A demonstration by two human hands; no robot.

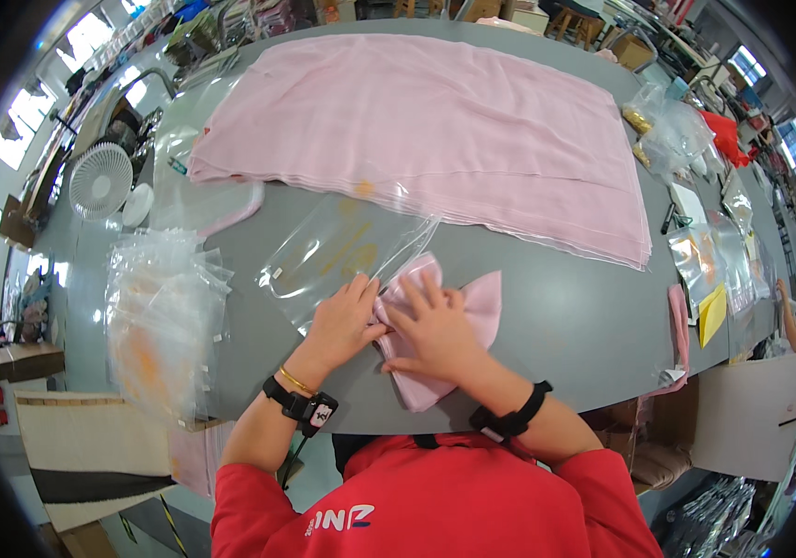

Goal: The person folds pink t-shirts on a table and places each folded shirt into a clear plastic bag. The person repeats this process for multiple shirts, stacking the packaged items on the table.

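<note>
A folded piece of pink fabric (485,300), shaped somewhat like a bow, lies on the grey table before me. My right hand (429,328) rests on it with fingers spread. At the fabric's left edge is my left hand (344,317), its fingers close to the near right edge of a clear plastic bag (321,254) with yellowish print; whether they pinch the bag or the fabric cannot be told. The bag lies flat, its far end against a large stack of pink fabric (412,125).
Left of me lies a pile of clear plastic bags (160,328). A white fan (100,181) stands beyond it. Along the right side are more plastic bags (677,139), a yellow paper (712,314), a black marker (668,217) and a pink strip (678,335). Another person's arm (788,317) shows at far right.
</note>
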